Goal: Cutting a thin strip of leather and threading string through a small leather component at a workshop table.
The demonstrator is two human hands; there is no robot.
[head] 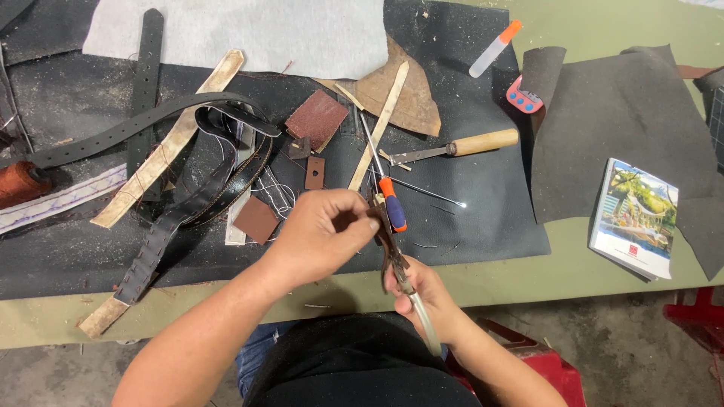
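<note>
My left hand [324, 226] is closed around a small brown leather piece [375, 213] at the near edge of the black work mat [467, 211]. My right hand [422, 290] grips a pair of metal scissors [400, 275]; the blades point up at the leather piece and touch it. Just behind the hands lies a screwdriver with an orange and blue handle [392, 203]. A knife with a wooden handle [460, 145] rests farther back on the mat.
Black belts [204, 173], pale leather strips [166, 143] and brown leather scraps [317, 117] cover the mat's left. A glue tube [494, 49], a dark leather sheet [626, 120] and a booklet [633, 218] lie right. Thread spool [19, 185] far left. Red stool [543, 362] below.
</note>
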